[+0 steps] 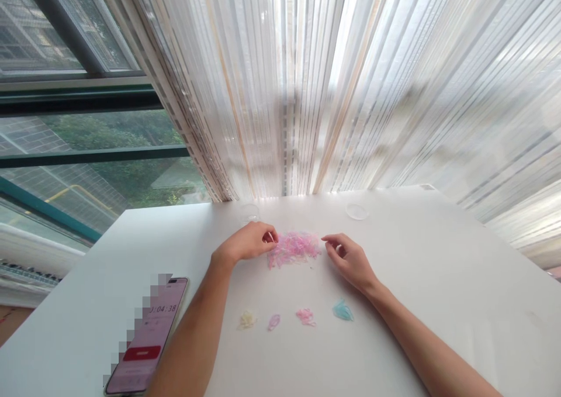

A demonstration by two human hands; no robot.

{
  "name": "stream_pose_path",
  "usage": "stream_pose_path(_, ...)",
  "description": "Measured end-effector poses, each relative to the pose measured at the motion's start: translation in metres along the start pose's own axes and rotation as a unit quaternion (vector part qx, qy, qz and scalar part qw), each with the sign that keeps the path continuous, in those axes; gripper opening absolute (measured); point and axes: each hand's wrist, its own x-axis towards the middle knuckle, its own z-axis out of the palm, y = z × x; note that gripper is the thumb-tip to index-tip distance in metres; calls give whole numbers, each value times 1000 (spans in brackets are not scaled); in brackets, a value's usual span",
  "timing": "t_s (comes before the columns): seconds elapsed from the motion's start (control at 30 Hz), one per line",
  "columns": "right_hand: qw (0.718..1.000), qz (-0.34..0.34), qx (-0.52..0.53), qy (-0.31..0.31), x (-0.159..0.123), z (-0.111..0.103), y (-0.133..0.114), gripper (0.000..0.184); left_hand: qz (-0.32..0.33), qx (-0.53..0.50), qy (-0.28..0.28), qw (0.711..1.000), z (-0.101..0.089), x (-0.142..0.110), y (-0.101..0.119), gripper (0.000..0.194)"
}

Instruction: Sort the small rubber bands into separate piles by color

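A loose pile of small pink and pale purple elastic bands (298, 246) lies in the middle of the white table. At its left edge, my left hand (249, 240) has thumb and fingertips drawn together in a pinch; anything between them is too small to make out. My right hand (348, 258) rests just off the pile's right side, fingers loosely curved and apart, holding nothing visible. Nearer to me lie four small sorted heaps: yellow bands (247, 320), purple bands (274, 322), pink bands (305, 317) and blue bands (342, 310).
Beyond the pile sit a clear round container (249, 212) and a clear round lid (357, 211). A phone (146, 338) with a running timer lies beside my left forearm. A striped sheer curtain (298, 93) hangs along the table's far edge, with a window (109, 145) at left.
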Motion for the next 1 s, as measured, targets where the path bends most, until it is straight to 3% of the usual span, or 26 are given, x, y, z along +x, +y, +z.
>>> stream_pose_path(0.17, 1000, -16, -6, -14, -1, 0, 0, 24, 6, -36, -4, 999, 1, 0, 3, 23)
stream_pose_path(0.63, 1000, -6, 28, 1, -2, -2, -2, 21, 10, -8, -37, 999, 1, 0, 0, 26)
stream_pose_path(0.87, 999, -6, 38, -3, -3, -1, -1, 20, -12, -38, -16, 999, -3, -3, 3, 31)
stream_pose_path(1.0, 999, -5, 39, -6, -4, -1, 1, 19, 4, -23, -32, 999, -2, -4, 7, 23)
